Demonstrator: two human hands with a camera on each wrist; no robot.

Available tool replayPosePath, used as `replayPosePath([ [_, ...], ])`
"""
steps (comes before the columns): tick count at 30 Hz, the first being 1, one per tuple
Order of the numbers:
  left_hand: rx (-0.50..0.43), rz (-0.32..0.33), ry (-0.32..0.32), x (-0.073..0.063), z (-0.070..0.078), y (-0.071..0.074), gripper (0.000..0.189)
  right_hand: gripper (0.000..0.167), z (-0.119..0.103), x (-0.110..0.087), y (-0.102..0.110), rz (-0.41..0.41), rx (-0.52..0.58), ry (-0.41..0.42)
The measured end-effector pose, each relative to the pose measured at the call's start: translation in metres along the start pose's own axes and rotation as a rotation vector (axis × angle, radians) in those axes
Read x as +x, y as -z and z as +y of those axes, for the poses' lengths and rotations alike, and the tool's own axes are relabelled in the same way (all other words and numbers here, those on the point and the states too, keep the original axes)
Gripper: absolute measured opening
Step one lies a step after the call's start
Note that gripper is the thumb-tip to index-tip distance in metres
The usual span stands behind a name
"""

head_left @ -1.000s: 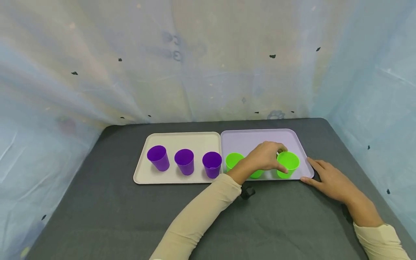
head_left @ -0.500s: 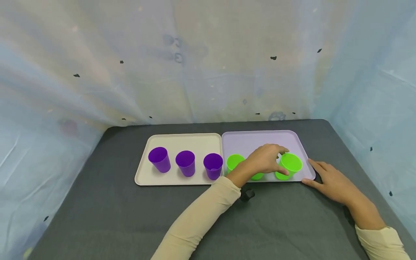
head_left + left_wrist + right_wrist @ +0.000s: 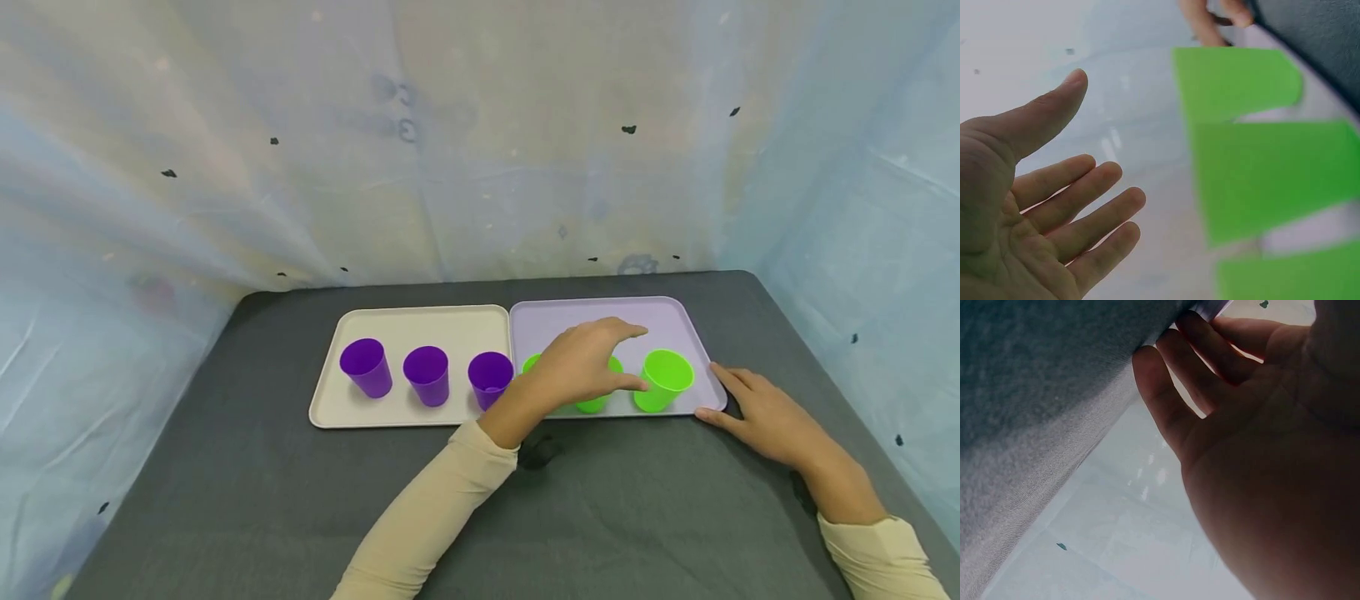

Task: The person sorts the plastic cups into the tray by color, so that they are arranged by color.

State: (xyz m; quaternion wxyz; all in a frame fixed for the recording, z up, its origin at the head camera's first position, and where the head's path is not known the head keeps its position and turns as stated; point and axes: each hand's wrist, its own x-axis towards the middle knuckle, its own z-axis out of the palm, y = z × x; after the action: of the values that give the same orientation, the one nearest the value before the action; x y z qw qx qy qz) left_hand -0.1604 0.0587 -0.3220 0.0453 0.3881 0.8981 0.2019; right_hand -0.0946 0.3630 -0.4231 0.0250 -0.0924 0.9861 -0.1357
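My left hand [image 3: 581,362] hovers over the lilac tray [image 3: 585,310], its thumb and fingers spread with nothing between them. Just beyond its fingertips, a green cup [image 3: 664,380] stands upright at the tray's right side. Two more green cups are partly hidden behind this hand: a middle one [image 3: 592,405] and a left one [image 3: 530,362]. In the left wrist view the palm faces the row, apart from the middle green cup [image 3: 1272,181]. My right hand [image 3: 772,421] rests at the lilac tray's near right corner, fingertips along its edge.
A cream tray [image 3: 420,321] adjoins the lilac one on the left. Three upright purple cups stand on it: a left one [image 3: 366,367], a middle one [image 3: 427,375] and a right one [image 3: 491,377], which my left forearm partly covers. Plastic sheeting [image 3: 480,167] encloses the dark cloth-covered table [image 3: 262,500].
My left hand has let go of the rightmost green cup and moved left, its fingers opening wider. That cup stays on the lilac tray. My right hand stays at the tray's corner.
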Motion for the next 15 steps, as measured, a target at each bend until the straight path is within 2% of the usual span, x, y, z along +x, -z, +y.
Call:
replayPosePath([
  [4,-0.016,0.095,-0.051,-0.034,-0.008,0.029,0.068,0.087,0.001,-0.002,0.0,0.0,0.017,0.008],
  [8,-0.061,0.23,-0.069,-0.072,-0.032,0.057,0.06,0.087,0.0,-0.002,0.0,0.001,0.033,0.019],
  [12,-0.072,0.4,-0.045,-0.105,-0.08,0.074,0.053,0.087,-0.001,0.0,0.0,0.004,0.032,0.024],
  [15,-0.017,0.512,0.002,-0.128,-0.125,0.079,0.05,0.087,-0.002,-0.001,0.0,0.005,0.02,0.019],
])
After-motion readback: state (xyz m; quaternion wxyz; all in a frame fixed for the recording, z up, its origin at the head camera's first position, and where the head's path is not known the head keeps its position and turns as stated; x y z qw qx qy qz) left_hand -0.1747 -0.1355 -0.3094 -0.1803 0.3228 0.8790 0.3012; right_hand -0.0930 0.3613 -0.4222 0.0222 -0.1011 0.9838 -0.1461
